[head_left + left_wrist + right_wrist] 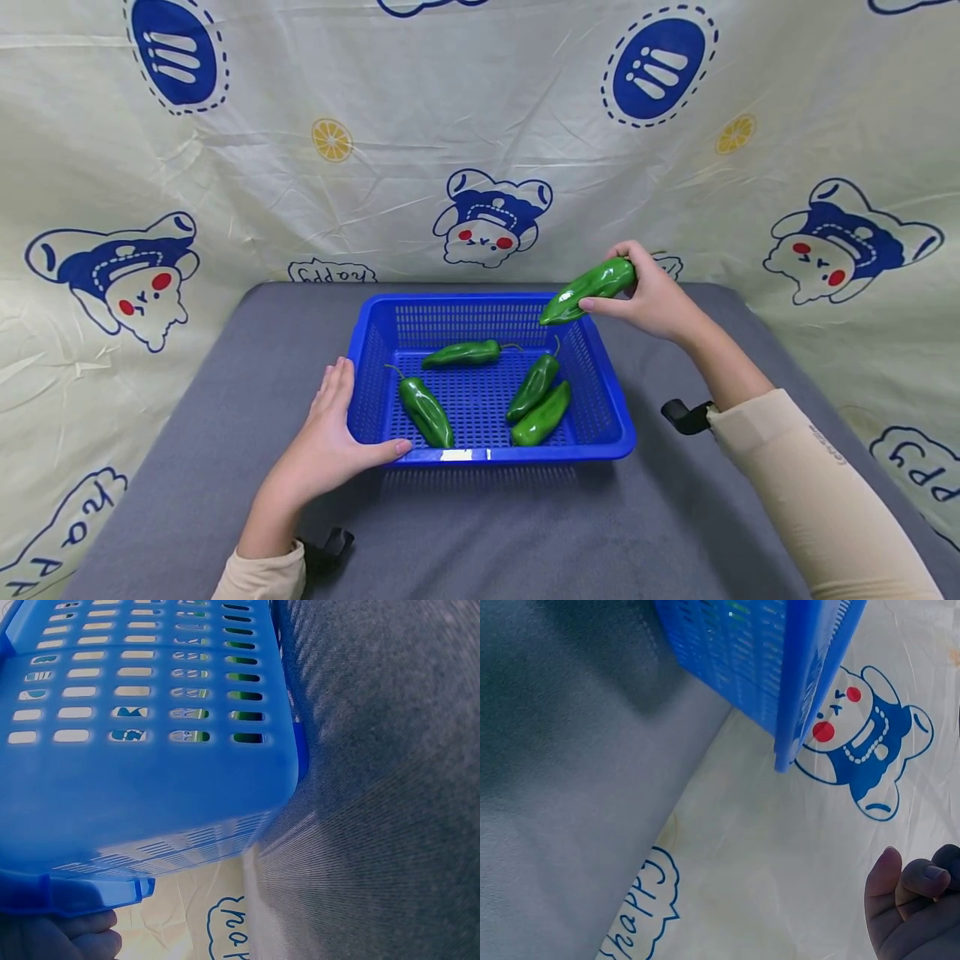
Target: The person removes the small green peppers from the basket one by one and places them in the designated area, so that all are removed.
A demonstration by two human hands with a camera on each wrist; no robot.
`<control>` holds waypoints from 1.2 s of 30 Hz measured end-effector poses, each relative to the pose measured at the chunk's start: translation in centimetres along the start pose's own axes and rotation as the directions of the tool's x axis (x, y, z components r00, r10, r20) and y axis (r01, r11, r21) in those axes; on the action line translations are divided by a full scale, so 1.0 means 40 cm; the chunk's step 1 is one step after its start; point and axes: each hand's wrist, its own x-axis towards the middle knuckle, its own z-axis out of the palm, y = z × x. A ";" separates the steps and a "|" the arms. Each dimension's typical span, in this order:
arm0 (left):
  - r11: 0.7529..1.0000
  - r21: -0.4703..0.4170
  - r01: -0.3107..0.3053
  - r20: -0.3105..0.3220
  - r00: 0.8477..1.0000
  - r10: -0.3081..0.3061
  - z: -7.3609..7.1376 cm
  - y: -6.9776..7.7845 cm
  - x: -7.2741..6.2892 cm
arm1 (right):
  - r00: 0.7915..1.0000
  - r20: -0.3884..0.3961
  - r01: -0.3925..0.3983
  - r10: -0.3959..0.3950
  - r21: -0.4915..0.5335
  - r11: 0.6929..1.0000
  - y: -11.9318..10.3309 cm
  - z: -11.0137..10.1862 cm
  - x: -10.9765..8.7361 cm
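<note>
Grey cloth (487, 542) bears a slotted plastic basket (502, 456), left hand (330, 433) outspread against it, right hand (654, 296) pinching a glossy pepper (588, 290).

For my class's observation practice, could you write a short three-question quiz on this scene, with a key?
1. How many green peppers lie inside the blue basket?

2. True or false: the left hand touches the basket.

3. Which basket corner is nearest the pepper held by the right hand, in the head view?
(a) lower left
(b) upper right
(c) lower right

Key: 1. four; 2. true; 3. b
</note>
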 end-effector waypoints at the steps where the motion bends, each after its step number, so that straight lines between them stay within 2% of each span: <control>1: 1.000 0.000 0.001 0.000 1.000 -0.001 0.000 0.000 0.000 | 1.000 -0.006 -0.006 0.006 0.001 1.000 0.006 -0.003 -0.004; 8: 1.000 -0.011 -0.010 0.001 1.000 0.010 -0.002 0.003 -0.002 | 0.999 -0.030 -0.032 0.033 0.024 0.999 0.041 -0.018 -0.023; 21: 1.000 -0.003 -0.008 0.000 1.000 0.008 -0.001 0.002 -0.001 | 0.994 -0.070 -0.076 0.078 0.040 0.996 0.069 -0.037 -0.047; 36: 1.000 0.005 -0.008 -0.002 1.000 0.008 0.001 -0.001 0.002 | 0.982 -0.124 -0.145 0.142 -0.018 0.989 0.139 -0.072 -0.090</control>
